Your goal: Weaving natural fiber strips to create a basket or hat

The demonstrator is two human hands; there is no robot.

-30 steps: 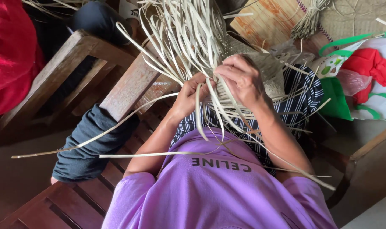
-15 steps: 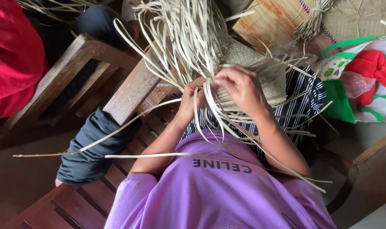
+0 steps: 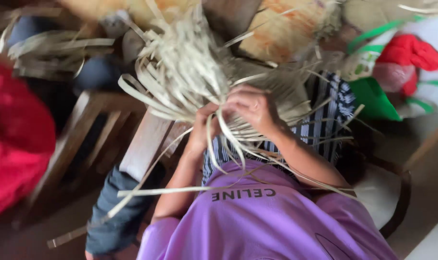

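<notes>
Hands are pinching pale strips: left hand and right hand gripping them at the woven mat; loose ends risk slipping, unravelling the weave.

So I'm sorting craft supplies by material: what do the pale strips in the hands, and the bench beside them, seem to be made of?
The pale strips look like dried plant fibre, perhaps palm leaf or split reed: flat, matte, cream, bending in springy curves. Both the left hand and the right hand pinch them where they join a woven piece. The bench looks like brown wood, dull, in slats; blur hides any grain.
</notes>
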